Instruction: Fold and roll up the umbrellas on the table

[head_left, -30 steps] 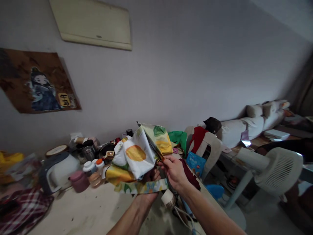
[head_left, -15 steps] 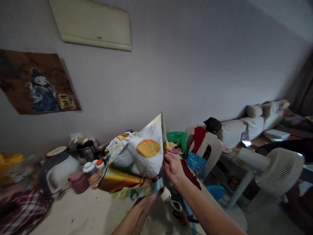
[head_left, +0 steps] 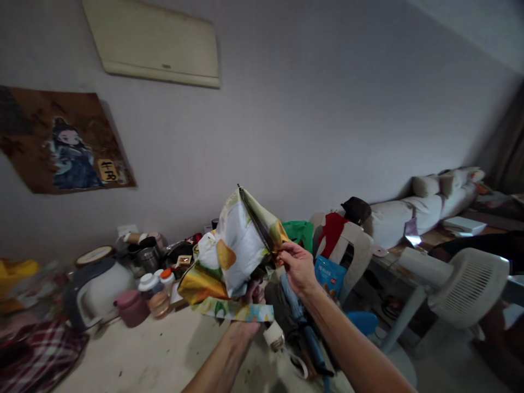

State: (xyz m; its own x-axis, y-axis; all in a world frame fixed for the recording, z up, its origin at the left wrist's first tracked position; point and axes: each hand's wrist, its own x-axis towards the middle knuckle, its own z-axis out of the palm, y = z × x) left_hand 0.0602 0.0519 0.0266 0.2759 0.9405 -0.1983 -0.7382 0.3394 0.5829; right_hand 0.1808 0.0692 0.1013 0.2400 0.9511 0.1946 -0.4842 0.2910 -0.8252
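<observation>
A printed fabric bag point(head_left: 241, 256), white, yellow and green with a dark zipper along its upper edge, is held up over the table. My left hand point(head_left: 254, 293) is under the bag and grips its lower side; the bag partly hides the fingers. The bag's patterned strap point(head_left: 233, 310) lies across my left wrist. With fingers pinched, my right hand point(head_left: 298, 265) holds the right end of the bag's edge by the zipper. Below the hands lie a folded blue umbrella point(head_left: 313, 349) and a white-capped bottle point(head_left: 274, 335).
On the left of the table point(head_left: 139, 355) stand a kettle point(head_left: 102, 292), a pink cup point(head_left: 131, 308) and lidded jars point(head_left: 158, 295). To the right are a chair point(head_left: 356, 245) with red cloth point(head_left: 333, 232), a blue pouch point(head_left: 329, 273) and a fan point(head_left: 470, 286).
The bag has turned and its peak has swung left, so the zipper side now shows. My right hand has shifted slightly right and up. More of the umbrella is visible.
</observation>
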